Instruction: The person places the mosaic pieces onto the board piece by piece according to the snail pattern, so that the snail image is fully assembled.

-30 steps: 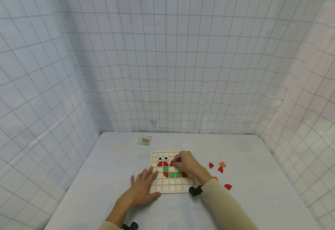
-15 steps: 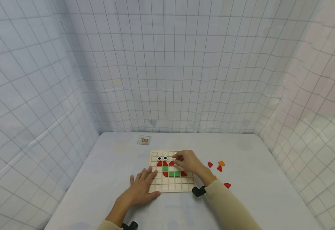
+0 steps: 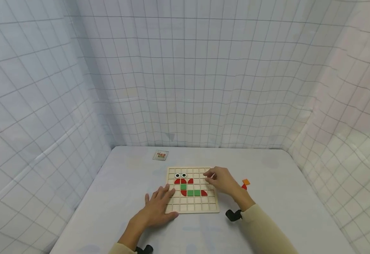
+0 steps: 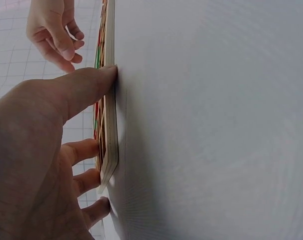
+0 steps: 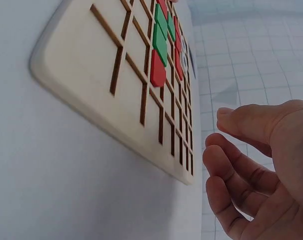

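A wooden grid board [image 3: 192, 207] lies flat on the table. My left hand [image 3: 155, 209] rests along its left side with fingers spread; in the left wrist view the thumb [image 4: 94, 82] presses on the board's edge. Set into the grid are two eye tiles [image 3: 180, 175], several green square tiles [image 3: 193, 193] and several red quarter-round tiles. One of these red tiles [image 3: 190, 181] sits apart in the upper middle. My right hand [image 3: 222, 180] hovers over the board's upper right edge, fingers loosely bent. The right wrist view shows nothing between thumb and fingers [image 5: 219, 160].
Right of the board lie a loose orange square tile [image 3: 246, 182] and a red tile [image 3: 244, 187] partly behind the right wrist. A small picture card [image 3: 161, 155] lies at the back left of the table. White gridded curtains [image 3: 191, 88] enclose the table's back and sides.
My right hand has let go of the red quarter-round tile on the board and drawn away to the right. Its forearm now hides some loose tiles. The left hand has stayed put.
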